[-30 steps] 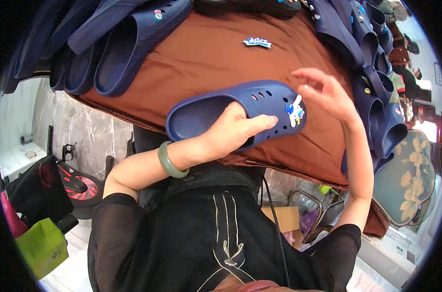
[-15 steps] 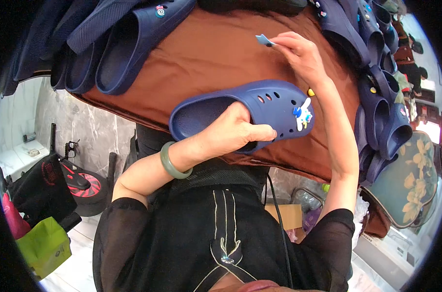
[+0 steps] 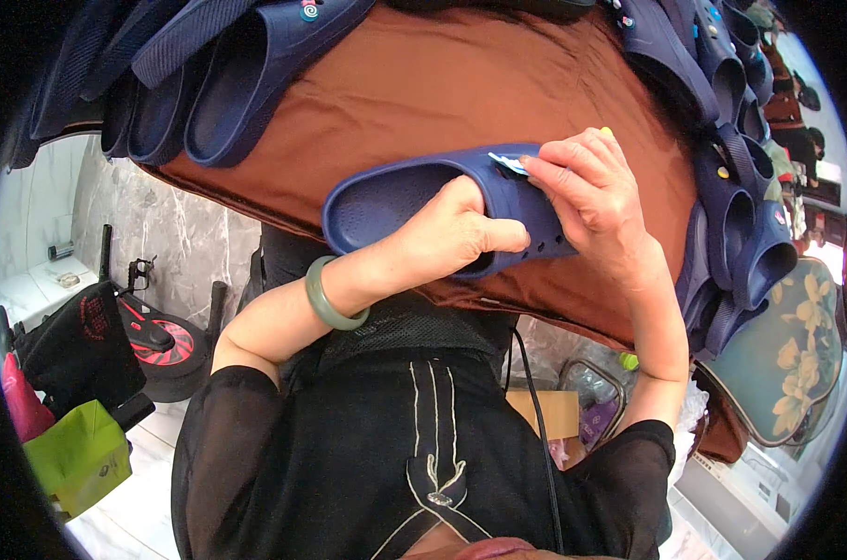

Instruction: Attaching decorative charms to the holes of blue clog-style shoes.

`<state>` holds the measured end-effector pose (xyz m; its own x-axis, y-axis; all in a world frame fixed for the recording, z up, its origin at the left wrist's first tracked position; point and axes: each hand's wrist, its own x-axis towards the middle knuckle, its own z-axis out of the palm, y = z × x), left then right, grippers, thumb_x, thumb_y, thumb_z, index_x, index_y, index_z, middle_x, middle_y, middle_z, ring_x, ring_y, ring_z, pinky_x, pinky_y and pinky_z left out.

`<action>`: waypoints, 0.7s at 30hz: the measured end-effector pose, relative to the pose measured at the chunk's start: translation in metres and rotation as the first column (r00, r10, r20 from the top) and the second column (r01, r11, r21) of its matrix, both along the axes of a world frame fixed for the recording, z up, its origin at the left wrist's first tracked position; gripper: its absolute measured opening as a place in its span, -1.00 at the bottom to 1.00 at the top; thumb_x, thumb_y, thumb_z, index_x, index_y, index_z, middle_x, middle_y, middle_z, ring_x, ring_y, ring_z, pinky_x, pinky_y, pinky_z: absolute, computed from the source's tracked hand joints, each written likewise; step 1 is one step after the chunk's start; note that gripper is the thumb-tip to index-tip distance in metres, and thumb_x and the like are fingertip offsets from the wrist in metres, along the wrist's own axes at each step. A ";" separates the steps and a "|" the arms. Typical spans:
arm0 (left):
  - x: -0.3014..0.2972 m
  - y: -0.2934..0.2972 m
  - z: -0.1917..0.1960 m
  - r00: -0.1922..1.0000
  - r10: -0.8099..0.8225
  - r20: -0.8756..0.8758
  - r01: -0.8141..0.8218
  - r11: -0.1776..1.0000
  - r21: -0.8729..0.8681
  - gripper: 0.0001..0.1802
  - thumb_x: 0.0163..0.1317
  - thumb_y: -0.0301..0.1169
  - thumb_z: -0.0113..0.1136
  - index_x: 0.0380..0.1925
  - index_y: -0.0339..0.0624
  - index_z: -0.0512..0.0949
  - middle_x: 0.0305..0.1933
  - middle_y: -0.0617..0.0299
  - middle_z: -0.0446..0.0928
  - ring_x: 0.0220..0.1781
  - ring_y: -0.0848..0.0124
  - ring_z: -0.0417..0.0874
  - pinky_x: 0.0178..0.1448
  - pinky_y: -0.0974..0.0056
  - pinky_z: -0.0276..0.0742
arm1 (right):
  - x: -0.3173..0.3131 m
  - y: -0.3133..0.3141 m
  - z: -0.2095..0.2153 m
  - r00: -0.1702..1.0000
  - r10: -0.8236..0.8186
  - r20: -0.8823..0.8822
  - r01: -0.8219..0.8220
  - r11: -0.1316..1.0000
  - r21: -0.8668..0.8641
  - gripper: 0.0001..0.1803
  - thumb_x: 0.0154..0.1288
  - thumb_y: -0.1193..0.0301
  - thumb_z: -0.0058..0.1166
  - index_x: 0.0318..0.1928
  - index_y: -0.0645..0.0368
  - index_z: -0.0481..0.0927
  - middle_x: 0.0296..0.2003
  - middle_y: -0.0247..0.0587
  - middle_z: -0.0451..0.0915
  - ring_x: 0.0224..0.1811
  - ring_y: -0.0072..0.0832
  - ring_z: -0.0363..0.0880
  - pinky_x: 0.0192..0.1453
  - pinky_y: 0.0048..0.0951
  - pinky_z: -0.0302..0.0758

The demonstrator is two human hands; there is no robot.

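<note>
My left hand [image 3: 461, 231] grips a navy blue clog [image 3: 386, 191], fingers inside its opening and thumb over the upper. The clog lies tilted above the brown cloth, toe to the right. My right hand [image 3: 593, 191] pinches a small light-blue shoe charm [image 3: 509, 164] against the far side of the clog's upper, by the holes there. Whether the charm's stud sits in a hole is hidden. My right hand covers most of the toe, including the white and blue charm seen there earlier.
Brown cloth [image 3: 461, 84] covers the table. Several navy clogs [image 3: 246, 93] stand at the far left, and more clogs [image 3: 736, 219] line the right side. A floral-patterned chair back [image 3: 783, 350] is at the right. A green bag [image 3: 78, 457] and a black-and-red wheel [image 3: 167, 350] sit lower left.
My right hand has come down and nearer with the light-blue charm, from above the cloth onto the clog's upper. My left hand keeps its hold on the clog, nearly unmoved.
</note>
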<state>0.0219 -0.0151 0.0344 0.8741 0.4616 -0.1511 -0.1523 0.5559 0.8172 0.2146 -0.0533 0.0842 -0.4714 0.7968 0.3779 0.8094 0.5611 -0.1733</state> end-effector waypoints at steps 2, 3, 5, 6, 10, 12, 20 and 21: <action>0.001 0.000 -0.001 1.000 -0.006 -0.007 0.006 1.000 0.014 -0.62 0.03 -0.61 0.15 -0.07 -0.30 0.47 -0.18 0.31 0.55 -0.16 0.53 0.55 -0.02 0.41 0.48 | 0.001 0.001 0.004 0.999 0.039 0.037 -0.038 0.999 -0.021 -0.72 -0.13 0.53 0.17 -0.27 0.20 0.61 -0.31 -0.26 0.55 -0.26 -0.31 0.52 -0.02 -0.25 0.41; 0.001 0.000 -0.001 1.000 -0.013 -0.011 0.013 1.000 0.028 -0.65 0.02 -0.61 0.15 -0.11 -0.29 0.48 -0.21 0.33 0.55 -0.18 0.55 0.55 -0.03 0.42 0.48 | 0.001 0.001 0.006 0.994 0.077 0.075 -0.074 0.996 -0.044 -0.72 -0.14 0.52 0.16 -0.28 0.22 0.61 -0.31 -0.26 0.54 -0.25 -0.31 0.52 0.02 -0.25 0.41; 0.001 0.004 0.000 0.999 -0.049 -0.023 0.050 0.998 0.044 -0.68 0.02 -0.60 0.15 -0.14 -0.28 0.50 -0.24 0.34 0.55 -0.19 0.57 0.54 -0.06 0.44 0.47 | -0.001 0.002 0.011 0.985 0.119 0.123 -0.112 0.992 -0.063 -0.73 -0.16 0.51 0.14 -0.31 0.25 0.60 -0.31 -0.26 0.53 -0.23 -0.31 0.51 0.06 -0.25 0.40; 0.002 0.005 -0.001 0.996 -0.085 -0.035 0.087 0.994 0.061 -0.71 0.02 -0.58 0.15 -0.17 -0.28 0.51 -0.26 0.36 0.55 -0.21 0.60 0.53 -0.09 0.45 0.46 | -0.002 0.002 0.011 0.972 0.161 0.170 -0.149 0.985 -0.082 -0.73 -0.18 0.49 0.13 -0.34 0.27 0.60 -0.31 -0.25 0.51 -0.21 -0.31 0.50 0.10 -0.25 0.40; 0.007 0.006 -0.007 1.000 -0.014 -0.012 0.015 0.990 0.143 -0.89 0.02 -0.54 0.08 -0.40 -0.25 0.52 -0.47 0.46 0.41 -0.43 0.67 0.37 -0.39 0.47 0.29 | -0.011 -0.003 0.007 0.902 0.192 0.387 -0.162 0.981 -0.108 -0.68 -0.23 0.49 0.11 -0.33 0.35 0.57 -0.33 -0.20 0.45 -0.16 -0.29 0.45 0.15 -0.26 0.38; 0.008 0.007 -0.007 0.999 -0.027 -0.018 0.030 0.989 0.144 -0.90 0.02 -0.54 0.09 -0.40 -0.24 0.52 -0.46 0.46 0.42 -0.42 0.66 0.37 -0.38 0.47 0.29 | -0.011 -0.004 0.010 0.928 0.149 0.342 -0.105 0.984 -0.143 -0.65 -0.24 0.49 0.11 -0.31 0.35 0.57 -0.33 -0.19 0.46 -0.17 -0.28 0.45 0.13 -0.27 0.39; 0.001 0.038 0.012 0.996 -0.046 -0.083 0.063 0.976 0.210 -0.71 0.03 -0.50 0.18 -0.19 -0.33 0.61 -0.18 0.27 0.63 -0.14 0.51 0.58 0.05 0.37 0.45 | 0.024 -0.009 0.005 0.955 -0.212 -0.206 0.166 0.962 -0.217 -0.81 0.16 0.52 0.17 -0.17 0.21 0.64 -0.26 -0.15 0.57 -0.21 -0.29 0.57 -0.09 -0.36 0.49; -0.001 0.044 0.021 0.999 0.013 -0.048 0.000 0.968 0.252 -0.68 0.06 -0.49 0.16 -0.15 -0.35 0.60 -0.15 0.25 0.63 -0.14 0.49 0.59 0.07 0.36 0.45 | 0.039 -0.009 0.004 0.891 -0.292 -0.347 0.221 0.948 -0.231 -0.83 0.18 0.56 0.14 -0.19 0.23 0.65 -0.26 -0.14 0.59 -0.22 -0.32 0.60 -0.12 -0.41 0.51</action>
<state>0.0205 0.0288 0.0552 0.8655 0.4958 -0.0712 -0.1120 0.3301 0.9373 0.2536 -0.0628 0.0885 -0.0944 0.9416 0.3232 0.7769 0.2727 -0.5675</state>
